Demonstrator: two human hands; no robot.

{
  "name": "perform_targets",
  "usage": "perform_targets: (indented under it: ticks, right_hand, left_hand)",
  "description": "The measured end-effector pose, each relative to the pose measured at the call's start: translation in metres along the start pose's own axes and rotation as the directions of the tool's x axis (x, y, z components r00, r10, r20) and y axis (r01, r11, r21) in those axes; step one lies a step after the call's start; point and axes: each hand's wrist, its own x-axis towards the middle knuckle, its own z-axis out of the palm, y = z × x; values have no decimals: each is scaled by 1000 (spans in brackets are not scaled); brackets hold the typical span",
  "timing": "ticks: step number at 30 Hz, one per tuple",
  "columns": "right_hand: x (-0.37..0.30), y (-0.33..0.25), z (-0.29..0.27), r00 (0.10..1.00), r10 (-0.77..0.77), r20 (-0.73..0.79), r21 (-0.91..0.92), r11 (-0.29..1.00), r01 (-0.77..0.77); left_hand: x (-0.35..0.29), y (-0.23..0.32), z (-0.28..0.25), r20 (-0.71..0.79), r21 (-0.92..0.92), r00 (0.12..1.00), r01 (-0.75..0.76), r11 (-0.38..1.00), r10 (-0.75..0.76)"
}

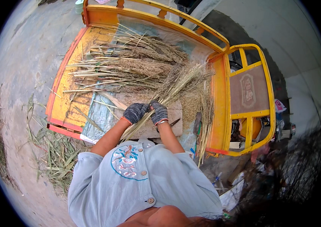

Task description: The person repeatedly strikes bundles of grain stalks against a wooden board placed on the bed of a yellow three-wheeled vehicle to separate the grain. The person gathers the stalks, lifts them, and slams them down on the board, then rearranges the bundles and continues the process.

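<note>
My left hand and my right hand wear dark grey knitted gloves and are close together. Both are closed around a bundle of dry seed-headed stalks, which looks like sorghum. Its bushy heads point to the far right, and its bare ends slant down toward my shirt. Beneath the bundle lies a flat board. Just right of my right wrist is a dark-handled knife or similar tool, partly hidden by my arm. Beyond my hands, a big pile of similar stalks has its stems to the left.
The stalks lie on a yellow cart bed partly covered by a bluish sheet. A yellow railing borders the far side, and a framed panel stands at right. Loose stalks lean near the right edge. Leaf scraps litter the floor.
</note>
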Motion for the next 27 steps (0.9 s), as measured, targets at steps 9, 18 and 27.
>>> perform_targets:
  ticks: [9,18,27]
  right_hand:
    - [19,-66,-18,774,589,230,939,75,-336]
    - [39,14,-65,658,750,67,997,-82,-9]
    - [40,-31,-31,762,619,190,955,-298,4]
  left_hand:
    - [2,-9,11,-484,-42,875,-7,999,-14]
    - [-168,-157,-48,87,443,647,656,611,-758]
    - [-80,-62,-66,-285,-12,890,368,930,-356]
